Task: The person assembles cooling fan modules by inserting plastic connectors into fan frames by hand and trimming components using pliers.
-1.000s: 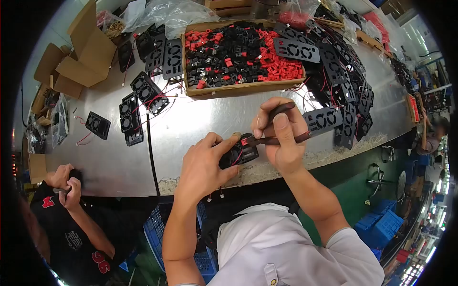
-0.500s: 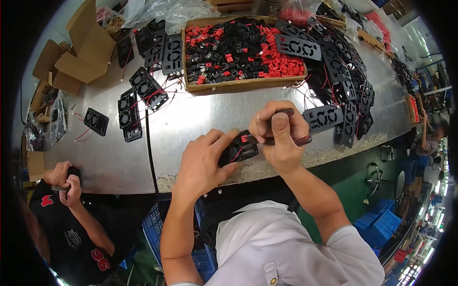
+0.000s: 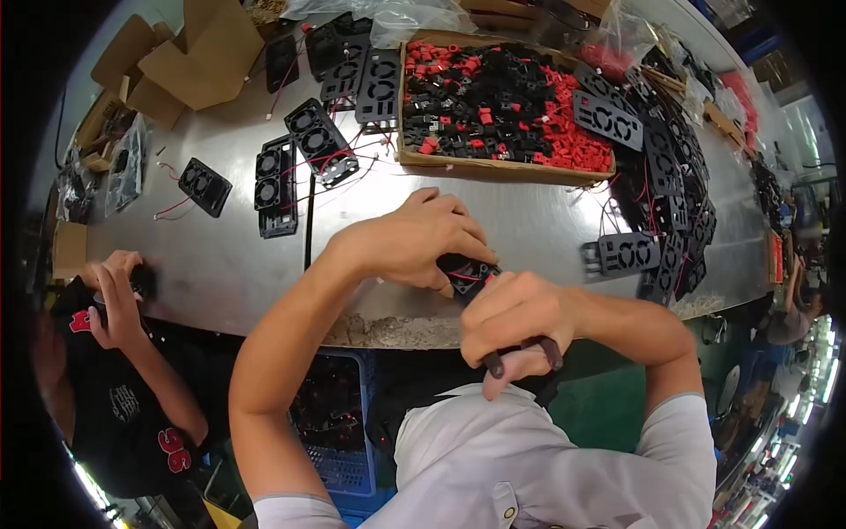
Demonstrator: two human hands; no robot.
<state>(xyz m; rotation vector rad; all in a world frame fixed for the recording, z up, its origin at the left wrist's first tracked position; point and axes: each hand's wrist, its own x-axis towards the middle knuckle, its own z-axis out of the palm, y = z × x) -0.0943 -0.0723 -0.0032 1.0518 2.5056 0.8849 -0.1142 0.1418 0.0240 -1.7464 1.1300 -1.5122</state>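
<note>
My left hand (image 3: 419, 238) is closed from above on a black fan unit (image 3: 462, 273) near the front edge of the metal table; a fan and a small red spot show past the fingers. My right hand (image 3: 520, 313) grips a pair of pliers with dark handles (image 3: 551, 353), whose ends point toward my body. Under the right hand, the jaws of the tool are hidden, close beside the unit's right end. Whether they touch the unit I cannot tell.
A cardboard box (image 3: 502, 167) of red and black connectors stands behind my hands. Finished-looking black fan panels (image 3: 630, 254) pile up at right, more fan units (image 3: 276, 189) lie at left. A co-worker's hand (image 3: 119, 309) is at far left; a blue crate (image 3: 352, 476) sits below.
The fan unit has been turned, and my left hand now reaches over it from above. My right hand has swung the plier handles from pointing right to pointing toward me. The view has shifted.
</note>
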